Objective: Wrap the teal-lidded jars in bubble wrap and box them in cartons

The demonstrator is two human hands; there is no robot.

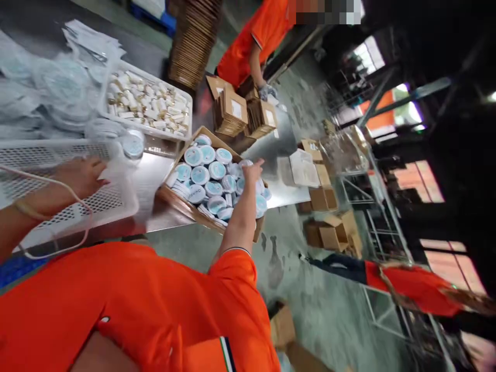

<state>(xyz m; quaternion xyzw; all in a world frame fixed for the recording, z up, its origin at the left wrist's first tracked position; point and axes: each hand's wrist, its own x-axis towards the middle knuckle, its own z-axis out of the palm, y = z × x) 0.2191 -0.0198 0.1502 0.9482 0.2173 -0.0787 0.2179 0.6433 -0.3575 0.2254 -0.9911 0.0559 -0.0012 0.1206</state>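
My left hand is over a white mesh-sided plastic basket, its thumb and fingers apart; no held thing shows in it. A pale cord loops past that wrist. My right hand reaches across the far side of a cardboard box, with one finger stretched out. It is at the round white containers with light-blue lids that fill the box, and its fingertips are partly hidden. Another round container sits by the basket's corner, near my left hand.
A white tray of small white-and-gold pieces lies behind the box. Plastic-wrapped round items are heaped at left. Flat cartons stand in stacks near a co-worker in orange. Another person stands at right, near metal racks.
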